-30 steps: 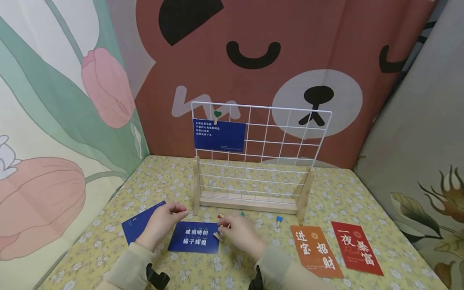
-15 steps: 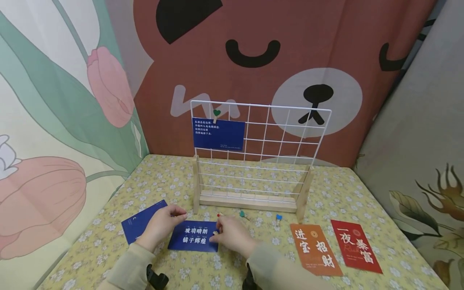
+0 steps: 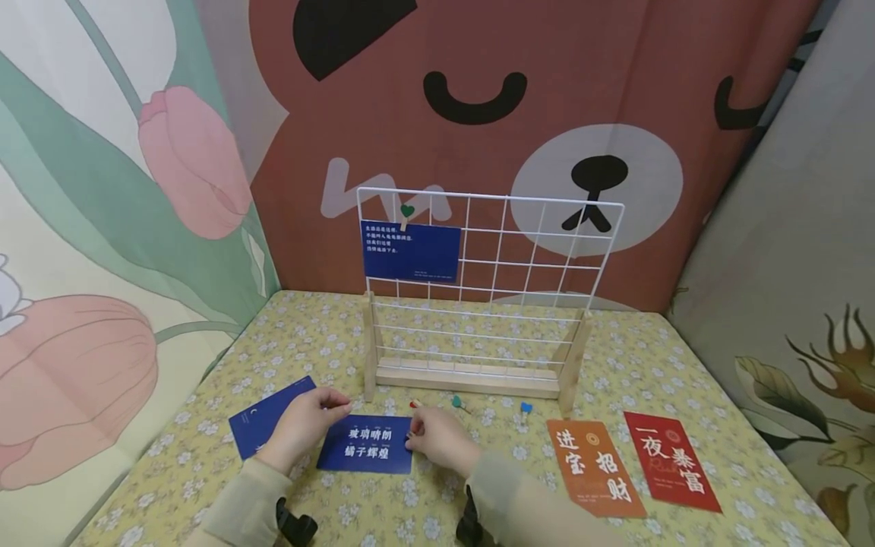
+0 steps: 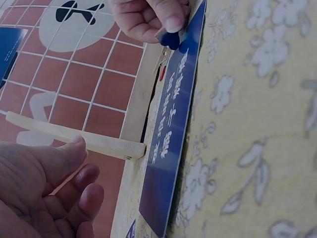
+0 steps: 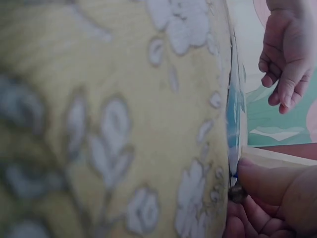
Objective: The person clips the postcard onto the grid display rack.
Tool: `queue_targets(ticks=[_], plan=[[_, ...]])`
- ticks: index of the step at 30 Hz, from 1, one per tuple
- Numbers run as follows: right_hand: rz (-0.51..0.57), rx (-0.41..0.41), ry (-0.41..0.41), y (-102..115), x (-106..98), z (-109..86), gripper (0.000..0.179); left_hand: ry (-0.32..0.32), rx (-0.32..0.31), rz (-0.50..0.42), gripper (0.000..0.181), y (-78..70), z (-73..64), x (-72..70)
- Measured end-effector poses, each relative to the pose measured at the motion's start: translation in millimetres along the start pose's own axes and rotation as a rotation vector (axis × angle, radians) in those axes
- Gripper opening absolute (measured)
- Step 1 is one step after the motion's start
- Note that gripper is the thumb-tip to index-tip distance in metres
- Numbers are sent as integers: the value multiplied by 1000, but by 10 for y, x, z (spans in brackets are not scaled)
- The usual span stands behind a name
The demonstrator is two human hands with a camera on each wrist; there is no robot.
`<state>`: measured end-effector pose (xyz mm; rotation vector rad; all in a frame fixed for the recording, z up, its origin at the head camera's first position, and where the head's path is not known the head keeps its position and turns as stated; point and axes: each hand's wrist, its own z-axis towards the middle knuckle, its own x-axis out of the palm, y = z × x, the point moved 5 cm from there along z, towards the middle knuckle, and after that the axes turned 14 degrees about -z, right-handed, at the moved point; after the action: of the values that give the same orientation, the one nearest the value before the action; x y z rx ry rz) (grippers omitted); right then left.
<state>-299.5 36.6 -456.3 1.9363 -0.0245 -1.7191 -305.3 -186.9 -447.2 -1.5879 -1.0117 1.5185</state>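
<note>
A dark blue card with white characters lies flat in front of the rack. At its right edge my right hand pinches a small clip with a dark blue heart between thumb and fingers. In the right wrist view, the clip looks dark and blurred beside the card's edge. My left hand hovers above the card's left edge, its fingers loosely curled with nothing in them. Beneath that hand is a second blue card, partly hidden.
Behind stands a white wire rack on a wooden base; a green heart clip holds a hung blue card there. Loose red, green and blue clips lie before it. An orange card and red card lie right.
My right hand has picked up the clip beside the card, carried it left over the card, then drawn slightly back to the right edge. My left hand has hardly moved.
</note>
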Motion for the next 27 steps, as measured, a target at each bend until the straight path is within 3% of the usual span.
queue_targets(ticks=[8, 15, 23, 27], plan=[[73, -33, 15, -52, -40, -29, 7, 7, -8, -1, 16, 1, 6, 11], [104, -38, 29, -80, -76, -69, 15, 30, -6, 40, 16, -4, 15, 18], [189, 0, 7, -171, -126, -115, 16, 118, 104, 276, 31, 2, 75, 91], [255, 36, 10, -210, -163, -149, 14, 125, 113, 377, 34, 38, 77, 104]])
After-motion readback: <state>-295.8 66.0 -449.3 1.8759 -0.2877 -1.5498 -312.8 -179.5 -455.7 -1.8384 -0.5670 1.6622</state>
